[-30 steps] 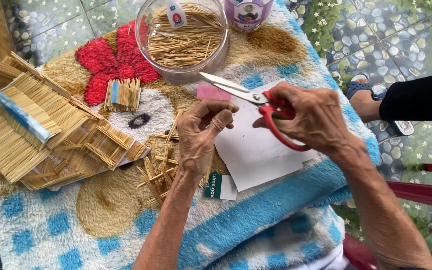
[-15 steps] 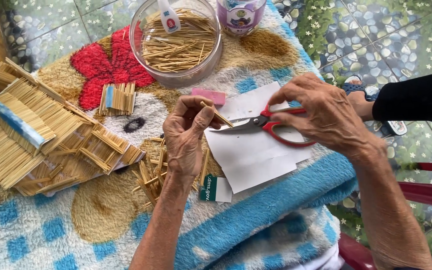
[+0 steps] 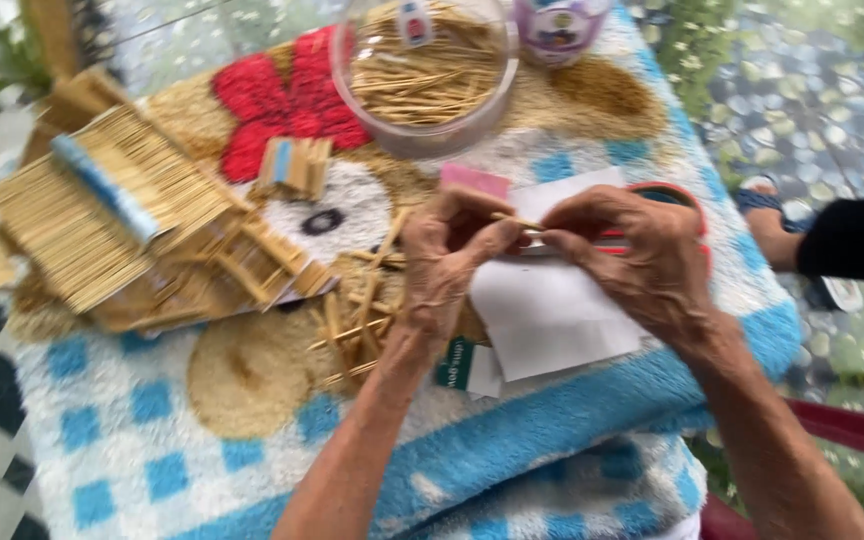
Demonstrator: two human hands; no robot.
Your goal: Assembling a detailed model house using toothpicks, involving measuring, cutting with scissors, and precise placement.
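Fingers of your left hand (image 3: 447,255) and your right hand (image 3: 632,250) meet at the middle of the view, pinching between them a thin wooden stick (image 3: 518,222), one end in each grip, held just above the white paper sheet (image 3: 552,310). Judge that stick as very light, stiff along its length but quick to snap if bent, and smooth enough to roll away; take it near the ends with the fingertips and press gently. Under your right palm lie the red-handled scissors (image 3: 667,195), partly hidden, so whether that hand also grips them cannot be told. At twelve o'clock from your hands stands a clear round bowl (image 3: 422,70) full of loose sticks, with a small white tag carrying red and blue marks on its rim. Just to the bowl's right, at one o'clock, is a pale purple tub (image 3: 557,25) with a picture label, too blurred to make out. At nine o'clock sits a model house of sticks (image 3: 122,220) with a blue strip along its roof. A small pink rectangle (image 3: 474,180) lies just above your left hand, and at six o'clock a small green and white packet (image 3: 462,365) peeks from under the paper. All rests on a blue-checked towel (image 3: 152,440) with a red flower, spread over the table. Another person's dark sleeve (image 3: 857,240) shows at three o'clock.
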